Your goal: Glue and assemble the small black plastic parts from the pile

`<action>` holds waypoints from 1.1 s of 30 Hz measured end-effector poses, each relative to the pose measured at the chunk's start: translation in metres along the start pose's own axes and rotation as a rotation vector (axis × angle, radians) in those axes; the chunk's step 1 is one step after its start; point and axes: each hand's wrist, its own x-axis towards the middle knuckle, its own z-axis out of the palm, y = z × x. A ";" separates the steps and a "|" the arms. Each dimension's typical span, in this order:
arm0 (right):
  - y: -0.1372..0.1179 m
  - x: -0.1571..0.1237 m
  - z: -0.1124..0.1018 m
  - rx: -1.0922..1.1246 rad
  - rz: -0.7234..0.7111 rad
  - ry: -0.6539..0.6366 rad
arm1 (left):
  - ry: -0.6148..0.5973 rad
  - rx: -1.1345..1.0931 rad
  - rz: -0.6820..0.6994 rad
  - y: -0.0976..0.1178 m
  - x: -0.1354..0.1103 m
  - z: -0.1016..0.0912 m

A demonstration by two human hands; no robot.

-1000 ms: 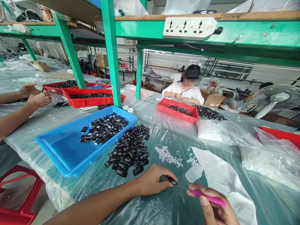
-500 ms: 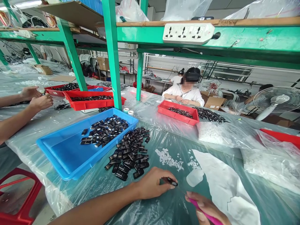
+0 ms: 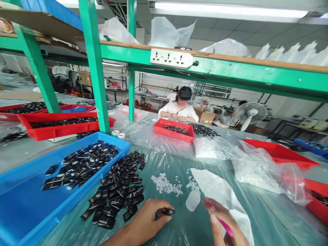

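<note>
My left hand [image 3: 146,220] rests at the bottom edge of the table and pinches a small black part [image 3: 167,212] between thumb and fingers. My right hand [image 3: 221,225] is blurred at the lower right and grips a thin pink tool [image 3: 225,227]. A pile of small black parts [image 3: 118,186] lies on the plastic sheet just left of my left hand. Left of the pile, a blue tray [image 3: 30,205] holds more of the same black parts [image 3: 79,165]. Small white pieces [image 3: 166,186] lie scattered ahead of my hands.
Green shelf posts [image 3: 93,65] stand behind the blue tray, with a power strip [image 3: 171,58] on the beam. Red trays [image 3: 57,124] of black parts sit at the left. A person in white [image 3: 179,109] works at a red tray [image 3: 174,130] opposite. Plastic bags [image 3: 258,167] and a fan [image 3: 249,114] are at the right.
The camera has tilted up and swung right, so the co-worker's arms at the left have left the view. My right hand with the pink tool has drawn back from the part.
</note>
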 end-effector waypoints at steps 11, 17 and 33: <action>0.123 0.014 -0.046 -0.964 0.031 -0.486 | -0.002 0.059 -0.005 0.006 -0.002 -0.003; 0.107 0.022 -0.049 -0.913 0.012 -0.454 | 0.036 -0.017 0.053 -0.002 0.002 0.001; -0.007 0.013 0.048 -0.468 -0.214 -1.028 | 0.445 -0.284 0.126 -0.019 0.012 -0.025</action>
